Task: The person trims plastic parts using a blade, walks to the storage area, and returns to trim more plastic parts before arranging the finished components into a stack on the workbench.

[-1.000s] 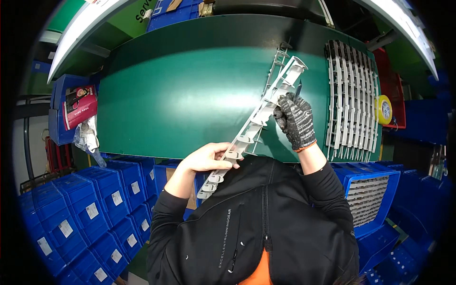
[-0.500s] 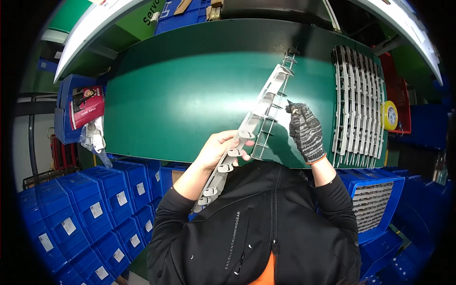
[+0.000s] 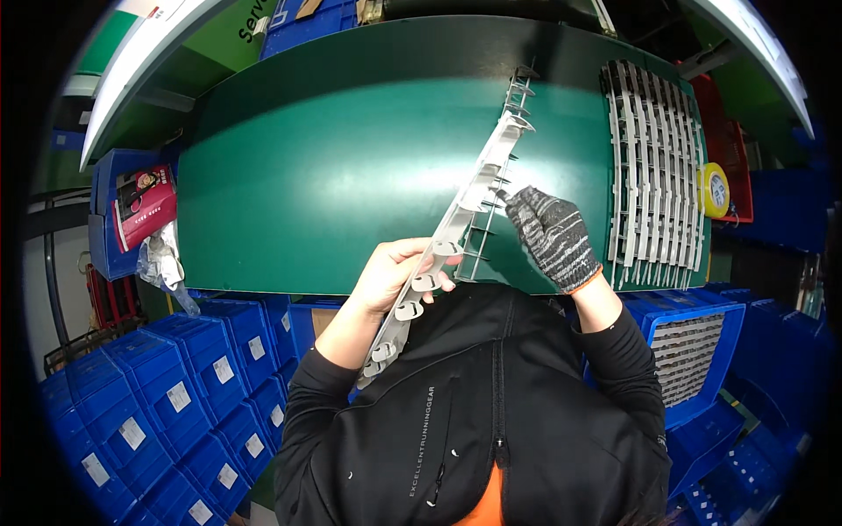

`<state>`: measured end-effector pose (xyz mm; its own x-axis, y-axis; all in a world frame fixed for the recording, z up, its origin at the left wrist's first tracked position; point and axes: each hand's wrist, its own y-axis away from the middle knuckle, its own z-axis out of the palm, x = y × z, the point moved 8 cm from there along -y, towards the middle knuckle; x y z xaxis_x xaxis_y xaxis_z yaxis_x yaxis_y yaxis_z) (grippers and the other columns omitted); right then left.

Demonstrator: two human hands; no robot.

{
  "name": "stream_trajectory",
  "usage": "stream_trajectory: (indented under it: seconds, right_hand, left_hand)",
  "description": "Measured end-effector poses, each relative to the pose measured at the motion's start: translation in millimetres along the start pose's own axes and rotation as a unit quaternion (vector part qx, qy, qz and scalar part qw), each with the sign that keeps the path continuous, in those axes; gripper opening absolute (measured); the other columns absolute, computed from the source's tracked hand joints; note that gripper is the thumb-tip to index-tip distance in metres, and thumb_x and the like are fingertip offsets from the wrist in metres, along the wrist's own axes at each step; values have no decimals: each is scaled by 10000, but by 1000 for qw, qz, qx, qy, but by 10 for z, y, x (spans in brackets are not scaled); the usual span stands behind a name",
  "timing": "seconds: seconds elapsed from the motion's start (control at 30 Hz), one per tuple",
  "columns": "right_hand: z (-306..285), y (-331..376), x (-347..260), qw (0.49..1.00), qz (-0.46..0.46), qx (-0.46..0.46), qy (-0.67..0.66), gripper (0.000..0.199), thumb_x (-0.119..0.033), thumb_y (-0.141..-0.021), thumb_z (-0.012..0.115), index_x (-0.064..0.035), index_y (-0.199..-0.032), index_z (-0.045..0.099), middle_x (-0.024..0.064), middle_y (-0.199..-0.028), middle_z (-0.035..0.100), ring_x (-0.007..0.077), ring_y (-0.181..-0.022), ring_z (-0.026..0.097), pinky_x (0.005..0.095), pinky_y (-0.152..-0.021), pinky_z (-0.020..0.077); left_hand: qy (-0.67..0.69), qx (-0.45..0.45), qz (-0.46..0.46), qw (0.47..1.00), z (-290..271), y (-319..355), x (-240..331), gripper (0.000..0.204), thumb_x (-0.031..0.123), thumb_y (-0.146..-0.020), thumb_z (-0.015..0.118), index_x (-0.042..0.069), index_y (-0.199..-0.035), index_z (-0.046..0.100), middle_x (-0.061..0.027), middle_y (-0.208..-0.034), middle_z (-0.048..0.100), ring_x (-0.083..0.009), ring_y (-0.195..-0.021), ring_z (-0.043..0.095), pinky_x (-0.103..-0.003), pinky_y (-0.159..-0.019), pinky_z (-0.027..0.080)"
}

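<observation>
My bare left hand [image 3: 386, 273] is closed around a long, pale grey plastic strip [image 3: 454, 221] with rounded loops along it. The strip slants from near my body up to the far right, above the green table. My right hand [image 3: 554, 240], in a dark grey striped knit glove, is closed beside the strip's right edge. A small dark tip shows at its fingers, touching or close to the strip; what it belongs to is hidden. Under and beside the held strip, a second narrow strip with cross-fins [image 3: 478, 238] lies on the table.
A row of similar grey strips [image 3: 653, 175] lies at the table's right, beside a yellow tape roll [image 3: 716, 190] and a red bin [image 3: 732, 140]. Blue crates [image 3: 175, 351] are stacked at the left front. A blue crate of strips [image 3: 693, 359] stands at the right front.
My right hand has moved left, bringing its fingers against or close to the held strip. My left hand keeps its hold. The whole view has shifted slightly.
</observation>
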<state>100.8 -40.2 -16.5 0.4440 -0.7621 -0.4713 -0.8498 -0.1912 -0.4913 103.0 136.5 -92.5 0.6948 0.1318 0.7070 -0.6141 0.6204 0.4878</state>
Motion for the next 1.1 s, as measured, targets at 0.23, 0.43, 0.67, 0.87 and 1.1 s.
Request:
stream_trajectory:
  seconds: [0.23,0.43,0.67,0.87,1.1]
  right_hand:
    - [85,146,159,943,224,-29,-244,190,-147,-850,508,17,-820,600,75,-616,565,125,-478,502,266,-467,397]
    - [-8,277,102,969,197,-3,-150,152,-140,-830,534,-11,-786,602,76,-590,534,172,-528,508,291,-500,393]
    - [-60,124,-84,973,204,-15,-108,117,-83,-702,654,-23,-790,607,136,-701,557,281,-629,555,343,-566,439]
    - [-30,115,-75,974,210,-21,-79,114,-93,-697,657,-22,-773,610,138,-696,562,286,-632,553,352,-568,440]
    - [-43,387,352,873,393,17,-288,143,-140,-725,643,-41,-827,621,108,-681,566,297,-632,542,354,-578,441]
  left_hand:
    - [16,-9,6,1000,35,-31,-15,397,197,-802,610,-53,-1091,504,-177,-943,601,-230,-677,640,-256,-465,528]
    - [17,-23,17,999,111,-84,1,439,227,-832,574,-8,-1182,452,-158,-955,594,-209,-679,633,-246,-481,516]
    - [0,-27,33,999,169,-112,14,415,236,-856,543,4,-1192,465,-121,-979,594,-167,-696,625,-222,-509,515]
    - [19,-9,22,1000,153,-142,3,463,201,-832,573,-33,-1202,423,-181,-972,590,-226,-677,640,-253,-474,524]
    - [46,-12,7,999,132,-141,-8,482,224,-833,573,-37,-1206,415,-180,-961,592,-226,-664,637,-253,-470,525]
